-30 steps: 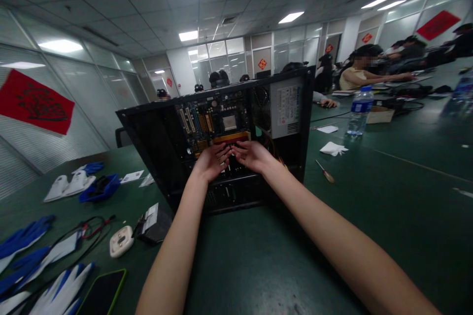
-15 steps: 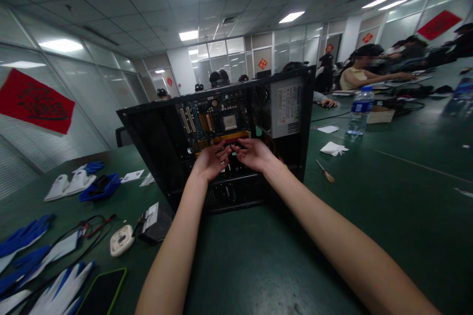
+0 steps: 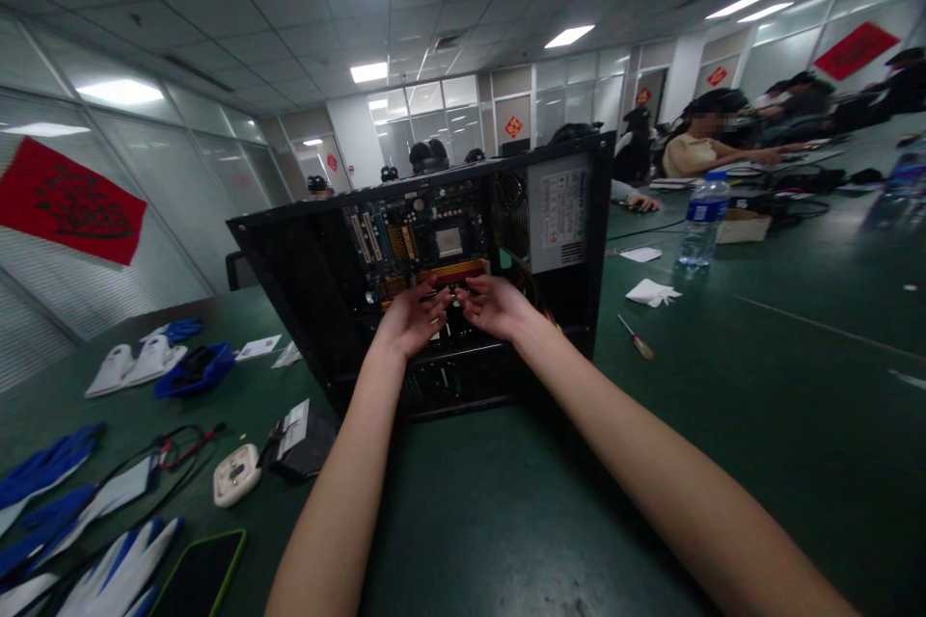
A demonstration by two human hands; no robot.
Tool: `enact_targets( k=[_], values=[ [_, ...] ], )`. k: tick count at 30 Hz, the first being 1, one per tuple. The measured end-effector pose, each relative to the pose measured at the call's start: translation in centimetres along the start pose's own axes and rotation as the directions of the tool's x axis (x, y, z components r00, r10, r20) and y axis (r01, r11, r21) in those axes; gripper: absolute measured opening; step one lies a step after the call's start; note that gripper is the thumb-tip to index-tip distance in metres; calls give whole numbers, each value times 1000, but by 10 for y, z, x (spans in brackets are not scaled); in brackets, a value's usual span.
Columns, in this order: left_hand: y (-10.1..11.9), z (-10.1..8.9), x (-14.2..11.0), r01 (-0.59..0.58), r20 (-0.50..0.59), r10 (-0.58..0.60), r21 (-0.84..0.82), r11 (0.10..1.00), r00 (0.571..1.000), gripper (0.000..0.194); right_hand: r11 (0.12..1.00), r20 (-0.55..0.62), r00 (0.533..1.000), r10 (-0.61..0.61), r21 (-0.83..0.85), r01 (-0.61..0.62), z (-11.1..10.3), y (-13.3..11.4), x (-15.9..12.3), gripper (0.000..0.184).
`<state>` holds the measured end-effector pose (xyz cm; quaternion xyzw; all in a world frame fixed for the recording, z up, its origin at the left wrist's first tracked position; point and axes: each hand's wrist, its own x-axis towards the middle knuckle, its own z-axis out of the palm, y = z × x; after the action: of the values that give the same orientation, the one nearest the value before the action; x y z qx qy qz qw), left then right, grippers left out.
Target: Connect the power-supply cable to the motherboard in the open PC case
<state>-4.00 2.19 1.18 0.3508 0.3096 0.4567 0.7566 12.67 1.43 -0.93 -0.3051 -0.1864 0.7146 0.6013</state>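
A black computer case (image 3: pixel 289 308) stands on the green table, its open side facing me. Inside, the motherboard (image 3: pixel 463 212) shows with its expansion slots and square processor, and a silver power supply (image 3: pixel 557 212) sits at upper right. Both hands reach in just below the orange and red memory slots (image 3: pixel 455 272). My left hand (image 3: pixel 412 316) and my right hand (image 3: pixel 499 307) are palm up, fingertips almost meeting. Their fingers curl around something small and dark that I cannot make out. The fingers partly cover the board's lower edge.
On the left lie gloves (image 3: pixel 120 569), a phone (image 3: pixel 199 578), a cream square gadget (image 3: pixel 236 474), a dark box-shaped part (image 3: pixel 300 443) and a blue tray (image 3: pixel 195 371). To the right are a screwdriver (image 3: pixel 637 337), crumpled tissue (image 3: pixel 652 292) and water bottle (image 3: pixel 704 222). People sit beyond.
My hands stay at the same spot inside the case, with only a very slight shift of the fingers. The view has moved a little; the case stands where it was.
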Motion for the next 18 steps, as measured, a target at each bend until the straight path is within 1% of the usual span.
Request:
enact_targets(
  k=[4,10,18],
  values=[
    [0,-1,1,-21,-4,21,-14,1000,1000,12,1000,-6,1000,-9,-4,9,-2,0,1,10],
    [-1,-2,2,-30,-10,30,-20,999,1000,12,1000,-41,999,-24,-3,24,-1,0,-2,13],
    [0,-3,5,-44,14,45,-57,997,999,12,994,12,1000,-29,104,27,-1,-3,-3,12]
  ],
)
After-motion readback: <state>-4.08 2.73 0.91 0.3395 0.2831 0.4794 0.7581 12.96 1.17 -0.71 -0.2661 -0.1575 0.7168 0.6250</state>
